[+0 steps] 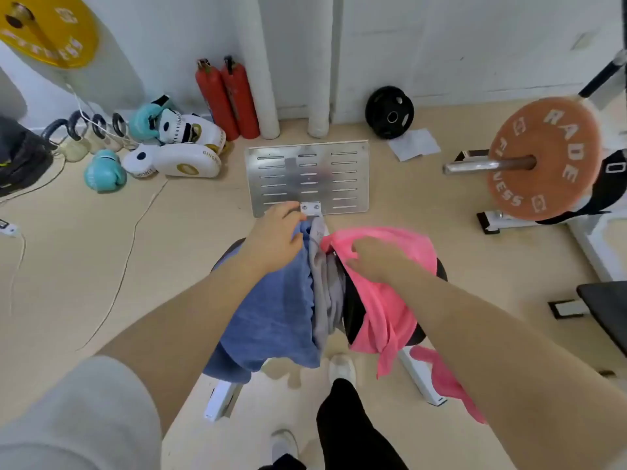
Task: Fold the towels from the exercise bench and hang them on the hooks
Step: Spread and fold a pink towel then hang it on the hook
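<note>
Left hand (274, 237) at the far end of the blue towel (271, 313), fingers curled over its top edge and gripping it, just beside the small hook bracket (310, 207) on the slotted metal plate (307, 176). Right hand (373, 261) to the right, fingers bunched into the pink towel (383, 300), pinching a fold. Grey towel (324, 293) between the two, all three draped over the exercise bench (354, 313). Far left on the floor: boxing gloves (105, 171), kettlebells (84, 134), fire extinguishers (225, 96)

Bench (349, 310): mostly hidden under blue towel (271, 313), grey towel (324, 296) and pink towel (383, 300). Hook (310, 208): partly covered by left hand (274, 235). Yellow plate (47, 28): cut off at top-left corner, lettering blurred.
</note>
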`<state>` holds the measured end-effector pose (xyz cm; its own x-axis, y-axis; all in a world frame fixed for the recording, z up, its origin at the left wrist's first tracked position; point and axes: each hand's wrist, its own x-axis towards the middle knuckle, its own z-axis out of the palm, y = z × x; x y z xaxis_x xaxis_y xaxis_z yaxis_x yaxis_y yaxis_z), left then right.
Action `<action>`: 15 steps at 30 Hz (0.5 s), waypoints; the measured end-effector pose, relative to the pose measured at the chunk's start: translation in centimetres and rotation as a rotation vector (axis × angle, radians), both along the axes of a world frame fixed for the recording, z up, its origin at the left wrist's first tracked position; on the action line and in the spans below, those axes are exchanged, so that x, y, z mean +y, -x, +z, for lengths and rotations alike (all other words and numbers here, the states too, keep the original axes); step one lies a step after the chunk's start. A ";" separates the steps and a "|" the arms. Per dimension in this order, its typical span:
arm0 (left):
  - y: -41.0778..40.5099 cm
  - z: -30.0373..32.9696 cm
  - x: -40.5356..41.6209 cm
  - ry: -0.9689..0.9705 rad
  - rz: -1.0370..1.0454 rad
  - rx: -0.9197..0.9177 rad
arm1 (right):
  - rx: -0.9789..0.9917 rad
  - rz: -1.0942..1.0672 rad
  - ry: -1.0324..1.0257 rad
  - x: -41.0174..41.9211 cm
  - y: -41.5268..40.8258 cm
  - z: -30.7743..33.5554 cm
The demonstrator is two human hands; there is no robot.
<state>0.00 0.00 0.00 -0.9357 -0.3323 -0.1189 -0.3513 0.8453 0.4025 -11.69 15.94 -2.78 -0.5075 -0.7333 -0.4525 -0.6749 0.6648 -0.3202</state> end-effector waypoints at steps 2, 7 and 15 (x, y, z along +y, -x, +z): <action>1.2 -0.3 -0.5 -0.020 0.046 0.009 | 0.030 0.085 -0.019 -0.4 0.4 -0.6; 2.7 -1.4 -1.1 -0.080 0.096 -0.062 | 0.178 0.093 -0.155 -1.3 0.2 -2.0; 2.3 -0.3 -0.5 -0.139 0.008 -0.051 | -0.055 -0.253 0.012 -0.9 0.9 -0.9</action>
<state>-2.29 -0.46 -0.25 -0.9245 -0.3171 -0.2114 -0.3810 0.7796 0.4970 -12.59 15.04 -3.70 -0.6508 -0.5916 -0.4759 -0.4690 0.8061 -0.3608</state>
